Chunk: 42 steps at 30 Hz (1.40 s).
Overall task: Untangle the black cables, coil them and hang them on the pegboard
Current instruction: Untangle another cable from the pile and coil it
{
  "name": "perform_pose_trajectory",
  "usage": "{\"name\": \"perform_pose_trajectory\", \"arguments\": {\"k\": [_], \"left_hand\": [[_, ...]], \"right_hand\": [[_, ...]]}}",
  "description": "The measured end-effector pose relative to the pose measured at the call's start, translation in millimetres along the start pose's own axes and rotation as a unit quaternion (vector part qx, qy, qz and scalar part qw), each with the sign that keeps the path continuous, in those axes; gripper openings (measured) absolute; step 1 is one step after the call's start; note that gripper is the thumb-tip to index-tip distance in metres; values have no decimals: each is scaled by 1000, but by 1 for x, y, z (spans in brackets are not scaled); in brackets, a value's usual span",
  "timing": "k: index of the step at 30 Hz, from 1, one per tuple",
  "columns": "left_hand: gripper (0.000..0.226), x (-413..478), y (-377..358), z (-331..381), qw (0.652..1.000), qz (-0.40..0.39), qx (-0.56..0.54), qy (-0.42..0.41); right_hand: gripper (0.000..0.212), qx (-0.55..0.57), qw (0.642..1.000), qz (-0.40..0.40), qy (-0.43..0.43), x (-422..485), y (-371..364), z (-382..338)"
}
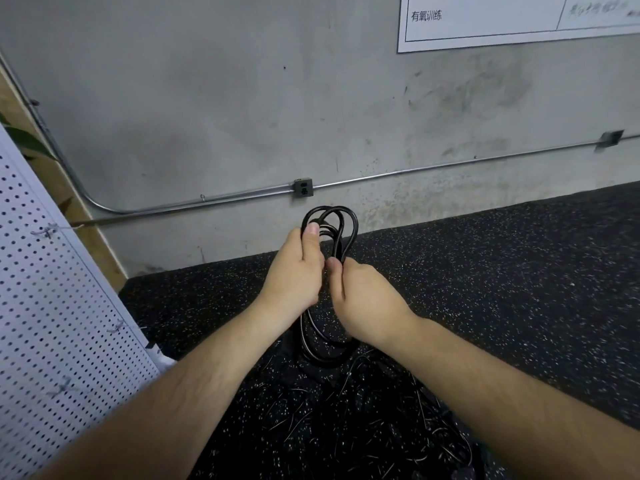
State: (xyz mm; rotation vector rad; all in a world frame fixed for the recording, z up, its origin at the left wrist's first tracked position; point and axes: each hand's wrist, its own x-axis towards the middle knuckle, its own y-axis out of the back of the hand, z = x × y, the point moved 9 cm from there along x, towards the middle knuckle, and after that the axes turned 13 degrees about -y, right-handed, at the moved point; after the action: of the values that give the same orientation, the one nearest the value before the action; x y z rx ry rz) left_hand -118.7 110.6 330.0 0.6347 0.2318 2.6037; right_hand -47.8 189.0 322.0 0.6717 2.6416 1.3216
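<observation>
White pegboard with bare wire hooks stands at left. At centre, the left hand grips the coiled black cable near its top, fingers curled round the strands, apparently to keep the loops together. The right hand clamps the strands just below. Held above the speckled rubber floor, the coil hangs lengthwise, its top loop pointing up.

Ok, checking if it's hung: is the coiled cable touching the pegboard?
Apart. Head view shows the coiled cable held by the left hand and right hand, with floor between it and the pegboard.
</observation>
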Motion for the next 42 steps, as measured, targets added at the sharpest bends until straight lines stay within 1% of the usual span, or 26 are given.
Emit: {"name": "perform_pose_trajectory", "arguments": {"k": [2,4,5,7,9,12,15,18,21,23,24,26,27,28,30,32,34,36,39,42], "left_hand": [[39,1,-2,0,995,-8,-97,13],[42,-2,-4,1,982,-18,-185,22],[44,-6,-6,2,978,-29,-204,24],[45,-12,-12,5,978,-56,-199,19],[43,-16,-16,6,981,-60,-185,7],[34,-12,-11,-1,980,-27,-198,22],[27,-6,0,-9,969,-15,-240,60],[29,-3,2,-13,964,-18,-253,84],[36,-4,1,-11,963,4,-259,75],[35,-3,4,-6,970,25,-235,48],[35,-2,6,-3,974,36,-223,34],[34,3,13,2,974,61,-217,14],[34,6,18,3,971,80,-226,11],[35,9,24,3,966,100,-238,14],[35,15,41,2,957,139,-256,17],[34,17,61,1,949,181,-257,16],[34,18,77,-1,942,219,-254,12],[35,20,85,-4,941,236,-243,0],[35,24,84,-10,949,234,-211,-20],[34,27,78,-12,961,205,-181,-30]], "right_hand": [[38,40,998,42,7,5,11,3],[42,115,990,84,-19,14,25,16],[44,147,983,104,-33,19,32,22],[47,194,970,139,-47,25,43,31],[49,207,966,148,-52,28,46,34],[48,169,978,108,-62,30,33,31],[47,122,990,66,-30,31,22,20],[43,83,994,68,14,29,22,12],[40,74,993,78,39,27,22,10],[39,98,993,53,46,27,20,9],[39,142,989,30,41,27,19,11],[39,250,967,-38,6,26,12,22],[40,274,959,-71,-11,24,6,29],[40,262,960,-98,-22,23,-1,37],[39,180,972,-145,-36,20,-17,59],[33,102,976,-179,-64,17,-33,85],[26,69,972,-204,-95,15,-46,108],[22,46,970,-215,-105,11,-54,115],[23,-23,975,-208,-68,5,-50,97],[24,-107,978,-177,5,0,-36,64]]}}
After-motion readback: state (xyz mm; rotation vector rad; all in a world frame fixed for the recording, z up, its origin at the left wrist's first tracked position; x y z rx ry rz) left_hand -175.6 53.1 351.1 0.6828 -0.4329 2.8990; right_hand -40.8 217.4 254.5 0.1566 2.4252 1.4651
